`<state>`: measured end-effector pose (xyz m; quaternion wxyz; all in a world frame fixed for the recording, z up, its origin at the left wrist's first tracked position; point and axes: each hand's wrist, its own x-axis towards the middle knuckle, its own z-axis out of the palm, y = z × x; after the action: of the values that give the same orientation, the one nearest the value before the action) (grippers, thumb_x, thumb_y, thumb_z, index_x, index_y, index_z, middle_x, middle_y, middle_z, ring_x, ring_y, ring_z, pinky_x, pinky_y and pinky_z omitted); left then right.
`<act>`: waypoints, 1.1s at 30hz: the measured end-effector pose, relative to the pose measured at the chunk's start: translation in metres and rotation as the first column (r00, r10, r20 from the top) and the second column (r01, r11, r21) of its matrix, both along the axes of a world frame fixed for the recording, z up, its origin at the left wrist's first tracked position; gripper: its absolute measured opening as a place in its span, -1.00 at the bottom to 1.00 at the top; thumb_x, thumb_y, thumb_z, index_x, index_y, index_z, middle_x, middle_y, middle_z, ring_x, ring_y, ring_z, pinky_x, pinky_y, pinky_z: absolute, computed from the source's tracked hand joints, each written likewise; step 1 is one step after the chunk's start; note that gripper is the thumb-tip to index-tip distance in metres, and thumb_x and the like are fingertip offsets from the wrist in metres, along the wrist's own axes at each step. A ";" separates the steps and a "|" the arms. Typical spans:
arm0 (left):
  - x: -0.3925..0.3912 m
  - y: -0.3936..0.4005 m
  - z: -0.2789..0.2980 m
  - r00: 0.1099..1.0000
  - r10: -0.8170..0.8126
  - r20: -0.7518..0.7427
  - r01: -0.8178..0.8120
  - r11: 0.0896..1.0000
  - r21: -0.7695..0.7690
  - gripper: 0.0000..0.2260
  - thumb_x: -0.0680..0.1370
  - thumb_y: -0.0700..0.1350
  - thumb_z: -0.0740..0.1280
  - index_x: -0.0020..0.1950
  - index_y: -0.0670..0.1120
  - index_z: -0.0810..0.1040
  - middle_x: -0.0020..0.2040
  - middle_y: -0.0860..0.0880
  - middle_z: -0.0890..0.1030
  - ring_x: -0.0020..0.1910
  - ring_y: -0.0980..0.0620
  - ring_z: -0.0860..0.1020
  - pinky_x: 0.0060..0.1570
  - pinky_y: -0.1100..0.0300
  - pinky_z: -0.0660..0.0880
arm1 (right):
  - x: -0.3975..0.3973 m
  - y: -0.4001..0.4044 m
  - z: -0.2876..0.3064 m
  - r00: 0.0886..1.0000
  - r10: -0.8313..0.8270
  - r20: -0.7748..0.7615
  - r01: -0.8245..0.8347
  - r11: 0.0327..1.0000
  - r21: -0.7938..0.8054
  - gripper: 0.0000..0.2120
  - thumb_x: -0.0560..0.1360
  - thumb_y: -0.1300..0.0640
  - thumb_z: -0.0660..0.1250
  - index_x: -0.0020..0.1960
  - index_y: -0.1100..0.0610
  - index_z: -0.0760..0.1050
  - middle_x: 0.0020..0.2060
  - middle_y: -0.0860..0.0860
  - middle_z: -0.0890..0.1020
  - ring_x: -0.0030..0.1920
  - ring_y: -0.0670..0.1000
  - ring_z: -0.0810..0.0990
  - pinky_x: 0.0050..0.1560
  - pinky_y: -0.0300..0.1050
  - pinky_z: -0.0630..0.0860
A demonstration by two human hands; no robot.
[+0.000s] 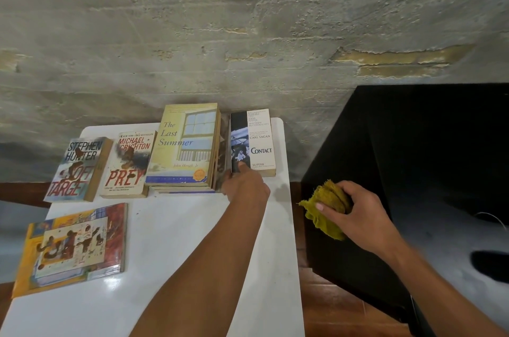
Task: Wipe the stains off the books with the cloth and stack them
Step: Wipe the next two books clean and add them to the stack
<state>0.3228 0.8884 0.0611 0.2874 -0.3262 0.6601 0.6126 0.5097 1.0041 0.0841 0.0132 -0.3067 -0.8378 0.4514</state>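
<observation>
Five books: you have five on the white desk (176,240), all paperbacks with flat glossy covers.
Step in hand: judged from the layout, you are picking the next book to wipe.
Left hand (243,183): centre of frame, thumb pinching the near left corner of the Contact book (254,141); the other fingers are hidden behind the cover.
Right hand (355,210): right of centre, off the desk edge, fingers curled round the bunched yellow cloth (325,210), a nubby towelling.
Stack: The Last Summer (183,143) tops a small pile, centre, just left of Contact.
Still stained: Soft Target (78,168) and Prey (128,163) at left, large picture book (71,248) lower left, all with dark blotches.
Next move: likely draw Contact nearer and bring the cloth to its cover.
</observation>
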 end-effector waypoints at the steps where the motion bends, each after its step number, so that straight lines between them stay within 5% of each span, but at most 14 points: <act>1: 0.000 -0.002 -0.002 1.000 0.001 -0.013 -0.001 1.000 0.004 -0.55 0.71 -0.01 0.16 0.50 -0.27 0.33 0.44 -0.32 0.41 0.39 -0.34 0.42 0.29 -0.18 0.44 | 0.000 0.000 0.000 1.000 0.001 0.003 -0.001 1.000 0.001 -0.53 0.30 -0.26 0.38 0.14 -0.09 0.48 -0.05 -0.17 0.57 -0.04 -0.14 0.59 -0.08 -0.25 0.58; 13: -0.006 -0.008 -0.015 0.998 -0.026 -0.061 0.022 0.998 -0.061 -0.63 0.68 -0.10 0.23 0.46 -0.21 0.39 0.35 -0.28 0.51 0.30 -0.31 0.52 0.12 -0.08 0.52 | -0.001 -0.001 -0.007 1.000 0.029 -0.003 -0.029 1.000 -0.010 -0.54 0.31 -0.27 0.38 0.10 -0.06 0.51 -0.07 -0.14 0.59 -0.06 -0.12 0.61 -0.10 -0.19 0.62; 17: -0.009 -0.005 -0.001 0.988 0.136 0.072 -0.136 0.991 -0.005 -0.68 0.66 -0.01 0.31 0.41 0.01 0.44 0.03 0.01 0.53 0.11 -0.04 0.50 -0.07 0.11 0.47 | 0.000 -0.002 -0.010 1.000 0.024 0.013 -0.024 0.999 -0.026 -0.53 0.31 -0.27 0.39 0.11 -0.05 0.52 -0.07 -0.13 0.59 -0.05 -0.12 0.61 -0.09 -0.18 0.63; 22: -0.010 -0.002 0.004 0.985 0.139 0.099 -0.138 0.990 -0.025 -0.65 0.65 0.02 0.32 0.43 0.06 0.40 0.30 -0.02 0.49 0.18 -0.06 0.48 -0.06 0.07 0.44 | 0.000 -0.003 -0.008 1.000 0.021 0.014 -0.020 0.999 -0.029 -0.56 0.31 -0.27 0.38 0.10 -0.08 0.50 -0.08 -0.14 0.59 -0.06 -0.14 0.61 -0.12 -0.25 0.59; 33: -0.012 0.000 -0.004 0.984 0.137 0.117 -0.136 0.991 -0.013 -0.67 0.66 0.01 0.29 0.42 0.08 0.39 0.29 -0.02 0.49 0.18 -0.01 0.47 -0.01 0.06 0.48 | -0.001 -0.004 -0.008 0.999 0.029 0.025 -0.029 0.999 -0.026 -0.56 0.31 -0.26 0.38 0.11 -0.08 0.50 -0.07 -0.13 0.60 -0.05 -0.12 0.61 -0.06 -0.17 0.62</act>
<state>0.3107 0.8880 0.0568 0.2823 -0.4070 0.6195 0.6090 0.5088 1.0006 0.0761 -0.0078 -0.3004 -0.8364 0.4585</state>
